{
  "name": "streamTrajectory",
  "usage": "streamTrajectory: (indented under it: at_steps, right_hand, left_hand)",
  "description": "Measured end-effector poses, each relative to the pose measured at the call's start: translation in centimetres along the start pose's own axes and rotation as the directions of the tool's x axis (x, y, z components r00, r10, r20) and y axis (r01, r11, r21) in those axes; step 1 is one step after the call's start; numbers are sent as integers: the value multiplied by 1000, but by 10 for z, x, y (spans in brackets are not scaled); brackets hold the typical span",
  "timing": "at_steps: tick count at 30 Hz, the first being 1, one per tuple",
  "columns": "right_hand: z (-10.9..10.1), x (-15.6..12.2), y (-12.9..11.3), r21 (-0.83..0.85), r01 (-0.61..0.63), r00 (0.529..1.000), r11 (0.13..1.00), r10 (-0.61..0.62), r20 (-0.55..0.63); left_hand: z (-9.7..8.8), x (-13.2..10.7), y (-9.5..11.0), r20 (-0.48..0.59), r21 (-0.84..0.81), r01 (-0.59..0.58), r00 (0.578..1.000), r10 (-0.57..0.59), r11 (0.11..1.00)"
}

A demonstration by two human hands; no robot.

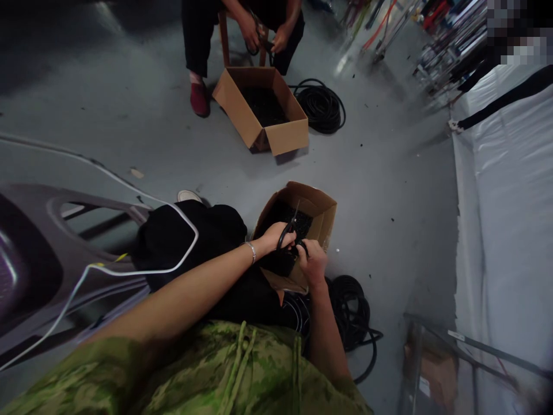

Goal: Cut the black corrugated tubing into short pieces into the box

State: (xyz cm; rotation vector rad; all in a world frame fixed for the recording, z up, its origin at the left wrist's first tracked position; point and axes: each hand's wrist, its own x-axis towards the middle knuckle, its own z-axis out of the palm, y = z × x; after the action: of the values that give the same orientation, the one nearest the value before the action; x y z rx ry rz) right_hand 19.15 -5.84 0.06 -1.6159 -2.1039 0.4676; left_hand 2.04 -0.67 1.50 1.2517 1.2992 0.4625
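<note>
My left hand [279, 235], with a bracelet on its wrist, is closed around the black handles of a pair of scissors [285, 233]. The blades point up and away over an open cardboard box [325, 222]. Close beside it, my right hand [313, 262] is closed on a piece of black tubing [303, 246], mostly covered by the fingers. Small black pieces [276, 262] fill much of the box under both hands. A coil of black tubing [349, 300] lies on the floor beside my right forearm.
Across from me, a seated person [259, 34] works with hands over another open cardboard box [287, 135]. Black coiled tubing [322, 106] lies beside that box. A grey chair [38, 202] and a white cable [142, 271] are at left; white sheeting [510, 184] is at right.
</note>
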Motion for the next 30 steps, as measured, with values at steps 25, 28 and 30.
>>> streamTrajectory:
  at_steps: [25, 28, 30]
  right_hand:
    - [-1, -14, 36, 335, -218, 969, 917, 163, 184]
    - [-1, -15, 35, 355, -264, 960, 897, 208, 189]
    - [0, -12, 31, 363, -283, 956, 888, 230, 183]
  left_hand:
    - [7, -2, -9, 21, 359, -39, 999, 33, 933]
    - [6, -1, -7, 55, 310, -24, 998, 7, 950]
    - [6, 0, -7, 89, 234, -3, 996, -18, 972]
